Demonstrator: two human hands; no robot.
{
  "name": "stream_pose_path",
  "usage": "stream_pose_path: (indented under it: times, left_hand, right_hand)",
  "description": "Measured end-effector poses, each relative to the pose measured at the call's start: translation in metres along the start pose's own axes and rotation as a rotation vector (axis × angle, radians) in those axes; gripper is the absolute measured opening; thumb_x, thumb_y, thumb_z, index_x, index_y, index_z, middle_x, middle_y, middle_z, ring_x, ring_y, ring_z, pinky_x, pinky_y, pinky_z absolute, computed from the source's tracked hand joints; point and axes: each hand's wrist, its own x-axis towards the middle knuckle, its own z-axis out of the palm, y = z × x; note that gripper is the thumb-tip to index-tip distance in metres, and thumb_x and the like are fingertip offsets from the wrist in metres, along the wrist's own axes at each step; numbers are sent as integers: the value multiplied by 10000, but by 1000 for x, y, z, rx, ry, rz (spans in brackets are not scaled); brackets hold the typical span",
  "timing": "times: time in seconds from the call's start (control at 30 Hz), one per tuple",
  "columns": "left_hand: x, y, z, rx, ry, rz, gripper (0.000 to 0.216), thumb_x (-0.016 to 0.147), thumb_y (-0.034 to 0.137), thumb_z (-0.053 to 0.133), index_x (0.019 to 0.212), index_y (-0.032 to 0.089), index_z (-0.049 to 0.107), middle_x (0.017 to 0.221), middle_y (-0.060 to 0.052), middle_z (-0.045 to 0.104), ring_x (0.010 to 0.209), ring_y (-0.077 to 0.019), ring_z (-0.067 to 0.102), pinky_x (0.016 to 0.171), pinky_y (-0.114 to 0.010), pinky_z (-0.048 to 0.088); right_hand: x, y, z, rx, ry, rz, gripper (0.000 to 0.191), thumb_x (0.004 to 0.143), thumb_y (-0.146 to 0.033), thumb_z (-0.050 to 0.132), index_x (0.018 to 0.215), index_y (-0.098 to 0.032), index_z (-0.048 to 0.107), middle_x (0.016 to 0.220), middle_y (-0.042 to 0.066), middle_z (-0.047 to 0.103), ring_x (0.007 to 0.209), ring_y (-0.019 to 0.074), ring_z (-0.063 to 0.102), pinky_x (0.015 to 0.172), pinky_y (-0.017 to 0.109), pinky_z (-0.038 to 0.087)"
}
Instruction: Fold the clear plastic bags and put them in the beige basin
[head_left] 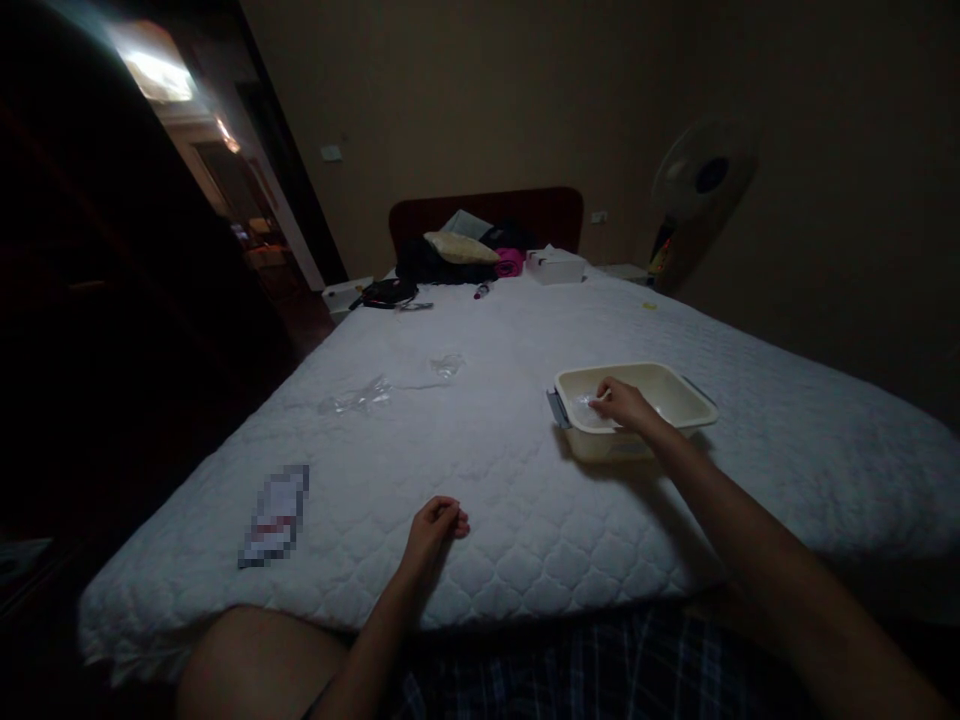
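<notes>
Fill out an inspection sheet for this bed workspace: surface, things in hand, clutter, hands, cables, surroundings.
Surface: white quilted mattress, dimly lit.
Things in hand: cream plastic tub with a grey latch, on the mattress at right; small pale item inside it, too small to identify.
Clutter: clear wrappers mid-mattress; flat packet near the left edge; pillow and white box by the headboard.
Hands: right hand in the tub, pinching the small pale item; left hand curled on the mattress, nothing seen in it.
Cables: nothing seen.
Surroundings: standing fan at right; lit doorway at left; dark room.
</notes>
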Motion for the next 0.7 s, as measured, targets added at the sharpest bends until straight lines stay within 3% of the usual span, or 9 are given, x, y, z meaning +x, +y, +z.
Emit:
stream_pose_path:
  times: [0.2,0.33,0.4,0.47,0.6,0.7]
  left_hand:
    - [-2,3,3,22,23,-10,347,584,377,740,728,130,541,587,-17,606,508,-113,568,501,-220,437]
    - [-3,3,4,22,28,-9,337,595,362,738,744,129,546,598,-16,608,529,-115,577,526,-225,454]
    - [-3,3,4,27,22,-2,333,600,364,735,740,127,549,598,-16,607,526,-112,575,524,-223,454]
    - [-3,3,3,25,18,2,329,603,366,734,734,127,551,597,-15,606,519,-109,572,517,-219,449]
    - [-2,2,2,12,4,7,322,607,366,732,730,128,553,597,-16,607,517,-108,571,514,-218,446]
    - [-3,2,2,16,0,9,312,615,357,729,733,126,554,606,-20,610,527,-108,575,529,-222,454]
  right_hand:
    - [6,4,3,-381,-126,-128,191,782,-289,563,827,-137,670,814,100,678,696,183,621,585,236,402]
    - [8,2,-2,-472,-30,-204,217,775,-272,559,898,-134,673,945,135,650,788,204,610,639,254,403]
    - [11,-1,-2,-432,23,-313,216,743,-210,576,931,-139,656,969,124,638,828,197,594,666,245,403]
    - [16,-3,2,-332,-37,-389,235,703,-148,583,929,-150,648,892,82,650,781,169,587,655,224,402]
    - [25,-2,17,-167,-192,-292,215,569,-74,647,765,-160,666,663,14,645,575,133,547,549,210,389]
    - [26,1,27,-107,-122,-277,81,583,-124,685,652,-144,647,589,5,623,541,136,543,551,236,411]
